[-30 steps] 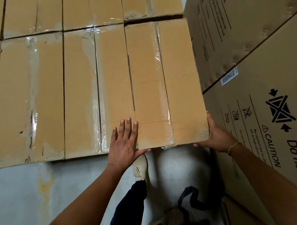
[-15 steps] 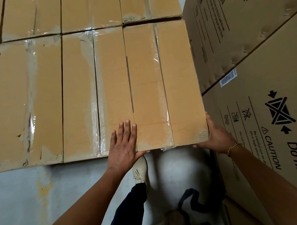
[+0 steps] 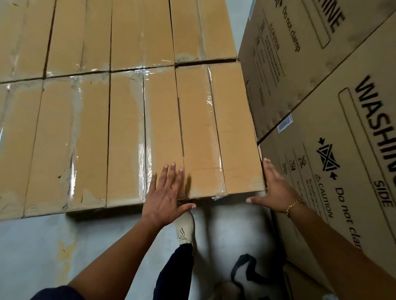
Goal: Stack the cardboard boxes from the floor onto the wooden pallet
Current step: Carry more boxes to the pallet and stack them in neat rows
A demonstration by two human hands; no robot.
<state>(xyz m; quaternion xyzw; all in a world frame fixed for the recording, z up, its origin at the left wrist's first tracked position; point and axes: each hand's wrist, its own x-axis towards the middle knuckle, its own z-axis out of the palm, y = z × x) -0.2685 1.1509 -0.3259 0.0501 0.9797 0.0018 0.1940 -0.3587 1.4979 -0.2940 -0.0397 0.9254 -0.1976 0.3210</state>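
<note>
The cardboard box (image 3: 216, 131) lies flat just right of the view's centre, the last one at the 3 o'clock end of the near row of boxes (image 3: 69, 143), its long side touching its neighbour.

The left hand (image 3: 166, 195) rests palm down on its top at the 7 o'clock corner. The fingers are straight and spread across the seam with the neighbouring box, and the thumb sticks out toward 3 o'clock below the near edge. The right hand (image 3: 275, 187) lies flat along the box's side at the 5 o'clock corner, with fingers straight and together pointing to 12 o'clock and thumb stretched toward 9 o'clock. It wears a gold bracelet (image 3: 294, 206). Neither hand curls round anything.

A far row of boxes (image 3: 139, 28) butts against the near row at 12 o'clock. What the boxes stand on is hidden in shadow. At 3 o'clock two tall washing machine cartons (image 3: 350, 167) are stacked, close to the box, with the right hand in the gap between.

From 6 to 8 o'clock runs a grey concrete floor (image 3: 50, 249), smooth and stained yellowish. On it stands a pale shoe (image 3: 184, 226) below a dark trouser leg (image 3: 172, 276).

The boxes are plain brown corrugated board, long and narrow, their seams sealed with glossy clear tape (image 3: 213, 104) that wrinkles and catches the light. The cartons carry black print, handling symbols and a small white label (image 3: 285, 124).
</note>
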